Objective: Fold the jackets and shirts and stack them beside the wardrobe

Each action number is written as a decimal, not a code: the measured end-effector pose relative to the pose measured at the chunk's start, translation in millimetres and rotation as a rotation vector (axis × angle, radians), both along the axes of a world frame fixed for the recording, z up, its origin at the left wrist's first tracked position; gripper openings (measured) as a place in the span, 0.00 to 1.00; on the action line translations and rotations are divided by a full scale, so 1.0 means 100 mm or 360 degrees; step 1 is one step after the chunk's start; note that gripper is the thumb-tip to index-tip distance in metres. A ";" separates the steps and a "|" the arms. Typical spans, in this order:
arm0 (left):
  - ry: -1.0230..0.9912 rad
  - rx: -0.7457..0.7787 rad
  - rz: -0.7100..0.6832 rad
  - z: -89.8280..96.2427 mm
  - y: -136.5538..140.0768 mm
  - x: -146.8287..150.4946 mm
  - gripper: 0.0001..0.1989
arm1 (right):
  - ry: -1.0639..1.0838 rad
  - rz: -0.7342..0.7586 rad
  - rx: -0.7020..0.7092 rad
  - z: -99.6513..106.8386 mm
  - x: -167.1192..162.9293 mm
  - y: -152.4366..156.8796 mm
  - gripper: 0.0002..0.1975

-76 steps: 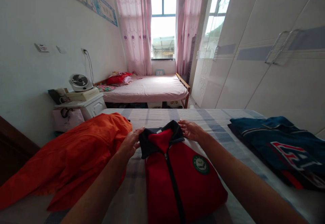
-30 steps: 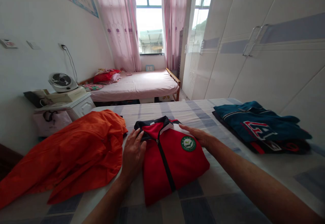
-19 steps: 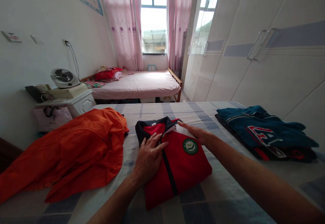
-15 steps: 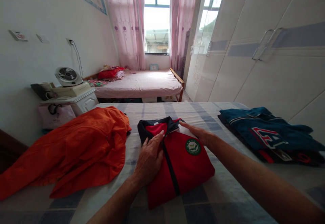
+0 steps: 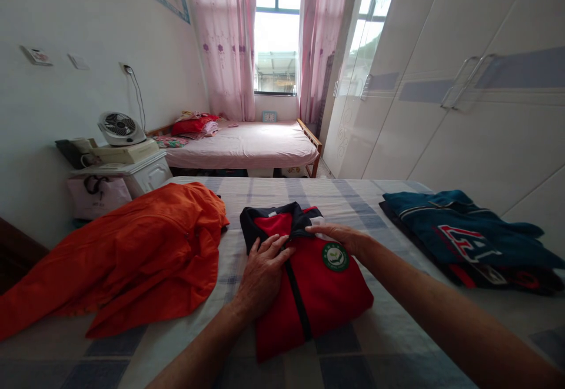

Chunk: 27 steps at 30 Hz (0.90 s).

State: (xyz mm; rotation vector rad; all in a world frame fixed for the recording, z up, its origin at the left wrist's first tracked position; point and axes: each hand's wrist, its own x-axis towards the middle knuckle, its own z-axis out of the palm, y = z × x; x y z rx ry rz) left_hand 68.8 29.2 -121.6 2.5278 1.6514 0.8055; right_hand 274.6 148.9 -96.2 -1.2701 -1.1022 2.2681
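A folded red jacket (image 5: 326, 292) with a dark collar, a dark zip strip and a round green badge lies in front of me on the checked bed sheet (image 5: 353, 353). My left hand (image 5: 265, 268) rests flat on its left chest, fingers stretched out just below the collar. Across the upper right of the jacket lies my right hand (image 5: 342, 236), its fingers extended and touching the collar's edge near the white shoulder panel. Neither hand grips the cloth.
An orange jacket (image 5: 154, 253) is spread at the left. Folded dark clothes, topped by a teal garment (image 5: 459, 224), lie at the right. Beyond stand a second bed (image 5: 247, 145), a small fan (image 5: 121, 128) on a cabinet, and a tall white wardrobe (image 5: 477, 136).
My right hand has moved slightly down and inward, from the shoulder toward the collar's edge. My left hand has shifted a little, its fingers lower near the zip. The view has tilted slightly.
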 end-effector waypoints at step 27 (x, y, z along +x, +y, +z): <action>-0.0814 0.0212 0.0292 -0.28 0.13 -0.48 0.17 | 0.0258 -0.2207 0.1438 1.16 1.89 -0.25 0.15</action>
